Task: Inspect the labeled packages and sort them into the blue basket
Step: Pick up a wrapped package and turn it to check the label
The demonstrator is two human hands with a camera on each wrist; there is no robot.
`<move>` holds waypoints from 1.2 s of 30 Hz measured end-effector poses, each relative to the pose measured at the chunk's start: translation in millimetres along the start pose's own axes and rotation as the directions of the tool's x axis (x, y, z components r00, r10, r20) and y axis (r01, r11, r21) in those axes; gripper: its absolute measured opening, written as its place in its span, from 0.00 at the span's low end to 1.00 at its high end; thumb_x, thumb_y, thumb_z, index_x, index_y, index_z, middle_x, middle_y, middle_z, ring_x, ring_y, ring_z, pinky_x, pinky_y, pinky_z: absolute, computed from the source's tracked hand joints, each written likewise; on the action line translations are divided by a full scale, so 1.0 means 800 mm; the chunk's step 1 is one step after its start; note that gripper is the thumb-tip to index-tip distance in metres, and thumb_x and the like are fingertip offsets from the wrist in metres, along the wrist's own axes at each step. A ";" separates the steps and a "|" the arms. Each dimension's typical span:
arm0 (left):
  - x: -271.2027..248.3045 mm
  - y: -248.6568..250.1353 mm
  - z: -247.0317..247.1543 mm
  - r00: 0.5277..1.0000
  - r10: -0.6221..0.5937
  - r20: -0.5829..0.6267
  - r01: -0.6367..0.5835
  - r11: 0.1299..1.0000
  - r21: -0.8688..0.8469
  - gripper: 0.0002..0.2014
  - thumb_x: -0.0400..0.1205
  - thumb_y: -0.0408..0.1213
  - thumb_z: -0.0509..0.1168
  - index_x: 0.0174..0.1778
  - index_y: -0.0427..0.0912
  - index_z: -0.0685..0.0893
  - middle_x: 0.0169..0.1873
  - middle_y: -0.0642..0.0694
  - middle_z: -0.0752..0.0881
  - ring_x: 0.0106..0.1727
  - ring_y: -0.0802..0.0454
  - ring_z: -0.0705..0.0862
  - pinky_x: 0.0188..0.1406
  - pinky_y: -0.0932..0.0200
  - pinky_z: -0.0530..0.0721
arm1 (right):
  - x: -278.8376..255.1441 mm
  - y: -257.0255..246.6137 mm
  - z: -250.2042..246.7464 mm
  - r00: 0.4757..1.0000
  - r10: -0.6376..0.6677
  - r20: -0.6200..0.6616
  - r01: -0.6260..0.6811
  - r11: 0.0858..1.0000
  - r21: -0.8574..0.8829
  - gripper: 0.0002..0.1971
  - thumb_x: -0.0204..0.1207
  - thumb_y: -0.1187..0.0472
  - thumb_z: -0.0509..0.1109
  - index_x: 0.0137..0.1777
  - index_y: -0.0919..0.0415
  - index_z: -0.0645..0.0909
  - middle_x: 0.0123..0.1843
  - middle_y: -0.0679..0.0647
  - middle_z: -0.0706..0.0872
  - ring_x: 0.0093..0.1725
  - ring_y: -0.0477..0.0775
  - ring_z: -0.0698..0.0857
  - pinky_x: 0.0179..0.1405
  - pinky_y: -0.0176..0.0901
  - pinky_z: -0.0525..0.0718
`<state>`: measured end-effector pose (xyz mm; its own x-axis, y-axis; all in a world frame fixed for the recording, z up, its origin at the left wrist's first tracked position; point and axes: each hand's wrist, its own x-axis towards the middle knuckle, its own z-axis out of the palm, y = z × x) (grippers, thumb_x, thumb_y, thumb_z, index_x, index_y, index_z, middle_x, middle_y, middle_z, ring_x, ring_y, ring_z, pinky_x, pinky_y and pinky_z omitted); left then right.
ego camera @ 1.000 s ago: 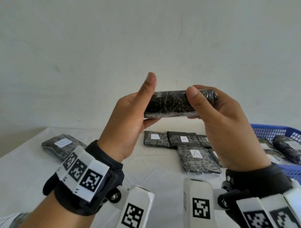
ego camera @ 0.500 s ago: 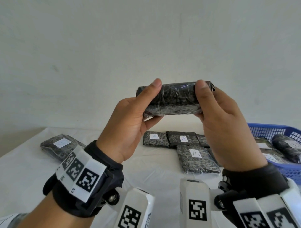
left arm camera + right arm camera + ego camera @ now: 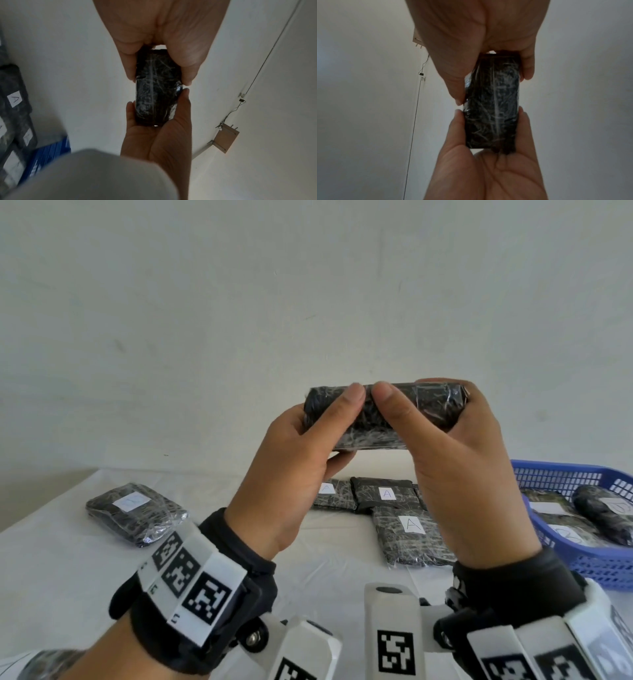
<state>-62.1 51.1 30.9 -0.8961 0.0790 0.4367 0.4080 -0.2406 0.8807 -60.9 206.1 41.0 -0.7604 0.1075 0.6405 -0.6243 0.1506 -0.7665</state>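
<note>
Two hands hold one dark plastic-wrapped package (image 3: 383, 416) level in the air above the white table (image 3: 61, 573), its long axis running left to right. The left hand (image 3: 294, 470) and right hand (image 3: 462, 470) each curl around an end, thumbs nearly meeting on the near face. Below it, three packages marked A (image 3: 411, 537) lie on the table. To their right, the blue basket (image 3: 561, 474) holds more labeled packages. To their left lies another package (image 3: 137, 517). A bare pale wall (image 3: 308, 302) stands behind.
</note>
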 end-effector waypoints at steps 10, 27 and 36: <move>0.000 0.003 -0.003 1.000 0.003 -0.016 -0.003 1.000 -0.002 0.29 0.80 0.63 0.67 0.59 0.40 0.91 0.58 0.43 0.93 0.64 0.51 0.90 0.69 0.44 0.87 | 0.001 0.001 -0.003 0.999 0.009 0.053 -0.005 0.997 -0.077 0.32 0.74 0.31 0.78 0.64 0.59 0.85 0.55 0.52 0.94 0.56 0.52 0.93 0.61 0.58 0.90; 0.001 0.014 -0.007 1.000 -0.016 0.025 0.018 0.997 -0.081 0.20 0.78 0.60 0.63 0.41 0.52 0.96 0.51 0.49 0.94 0.61 0.54 0.91 0.68 0.47 0.88 | -0.008 -0.015 -0.010 0.995 0.090 0.029 -0.087 0.992 -0.096 0.30 0.89 0.32 0.53 0.59 0.58 0.84 0.57 0.59 0.89 0.61 0.60 0.87 0.69 0.70 0.84; 0.001 0.016 -0.008 1.000 -0.017 -0.002 0.017 0.997 -0.082 0.18 0.74 0.58 0.69 0.45 0.48 0.94 0.49 0.49 0.94 0.58 0.54 0.91 0.67 0.47 0.89 | -0.002 -0.006 -0.004 0.998 0.023 0.050 -0.018 0.994 -0.110 0.32 0.84 0.29 0.58 0.61 0.59 0.83 0.57 0.60 0.91 0.60 0.63 0.89 0.65 0.71 0.85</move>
<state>-58.4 41.7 41.3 -0.9035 0.0811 0.4209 0.3769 -0.3172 0.8702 -56.2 208.3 44.1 -0.7828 0.0619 0.6192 -0.5872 0.2559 -0.7679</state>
